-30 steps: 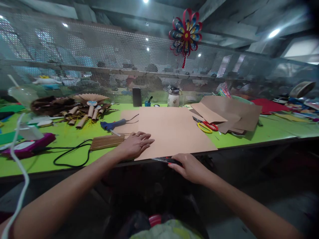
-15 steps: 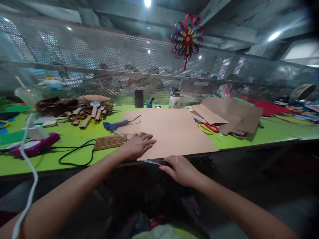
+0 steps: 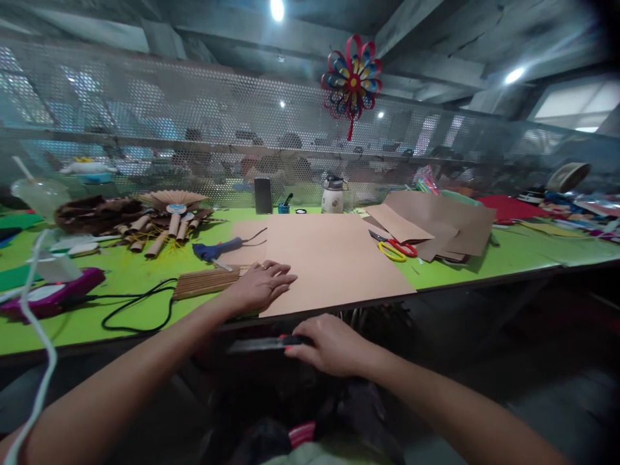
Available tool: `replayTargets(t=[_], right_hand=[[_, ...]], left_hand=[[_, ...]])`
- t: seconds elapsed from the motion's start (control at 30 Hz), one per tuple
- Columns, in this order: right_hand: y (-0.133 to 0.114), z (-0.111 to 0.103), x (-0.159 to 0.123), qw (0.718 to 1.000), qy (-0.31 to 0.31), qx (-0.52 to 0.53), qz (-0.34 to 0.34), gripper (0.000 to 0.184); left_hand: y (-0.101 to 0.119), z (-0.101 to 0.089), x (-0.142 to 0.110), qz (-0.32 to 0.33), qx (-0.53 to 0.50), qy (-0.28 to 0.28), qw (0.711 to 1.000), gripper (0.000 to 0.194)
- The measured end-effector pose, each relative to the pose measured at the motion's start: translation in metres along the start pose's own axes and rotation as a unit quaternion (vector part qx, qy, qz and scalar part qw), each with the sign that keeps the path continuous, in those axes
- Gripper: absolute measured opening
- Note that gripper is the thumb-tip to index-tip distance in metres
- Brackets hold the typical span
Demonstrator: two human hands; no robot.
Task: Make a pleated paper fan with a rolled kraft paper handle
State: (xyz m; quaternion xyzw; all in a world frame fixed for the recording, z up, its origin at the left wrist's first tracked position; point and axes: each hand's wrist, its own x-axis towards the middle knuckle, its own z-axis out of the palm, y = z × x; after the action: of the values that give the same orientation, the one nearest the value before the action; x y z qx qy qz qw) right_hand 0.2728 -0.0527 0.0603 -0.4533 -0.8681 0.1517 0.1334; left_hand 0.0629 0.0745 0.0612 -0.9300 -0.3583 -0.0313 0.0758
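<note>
My left hand lies flat with fingers stretched over the left front part of a large brown paper sheet. The sheet reaches the table's front edge. Below that edge, my right hand grips a utility knife by its dark handle, its long blade pointing left and apart from the paper. Beside my left wrist is a pleated brown paper bundle. A blue glue gun rests just behind the bundle.
Scissors with yellow and red handles lie right of the sheet, before stacked brown paper. A bottle stands behind. Paper fans, a purple power strip and a white cable are at left.
My right hand has drawn the knife down and toward me, away from the sheet's front edge. My left hand stays on the paper. The view has shifted slightly.
</note>
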Motion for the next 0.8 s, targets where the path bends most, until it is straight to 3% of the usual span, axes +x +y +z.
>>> replayTargets(t=[0.13,0.23,0.33,0.4,0.5,0.63,0.8], right_hand=[[-0.003,-0.007,-0.019,0.999,-0.018,0.033,-0.009,0.032],[0.021,-0.023,-0.038,0.995,-0.002,0.100,0.011,0.026],[0.071,-0.047,-0.046,0.985,0.110,0.118,0.067,0.029],[0.112,-0.064,-0.043,0.965,0.201,0.078,0.146,0.034],[0.168,-0.079,-0.032,0.943,0.261,0.030,0.205,0.042],[0.209,-0.071,-0.022,0.931,0.276,0.001,0.238,0.040],[0.215,-0.051,-0.023,0.921,0.286,-0.026,0.263,0.043]], left_hand=[[-0.003,0.005,-0.001,-0.002,-0.011,0.003,1.000,0.044],[-0.008,0.013,-0.001,-0.015,-0.021,0.018,1.000,0.044],[-0.011,0.018,-0.001,-0.037,-0.030,0.039,0.998,0.048],[-0.010,0.016,-0.002,-0.044,-0.036,0.052,0.997,0.049],[-0.006,0.009,-0.002,-0.046,-0.040,0.071,0.996,0.048],[-0.003,-0.006,0.002,-0.078,-0.057,0.058,0.994,0.047],[-0.011,-0.014,0.018,-0.139,-0.105,0.004,0.985,0.045]])
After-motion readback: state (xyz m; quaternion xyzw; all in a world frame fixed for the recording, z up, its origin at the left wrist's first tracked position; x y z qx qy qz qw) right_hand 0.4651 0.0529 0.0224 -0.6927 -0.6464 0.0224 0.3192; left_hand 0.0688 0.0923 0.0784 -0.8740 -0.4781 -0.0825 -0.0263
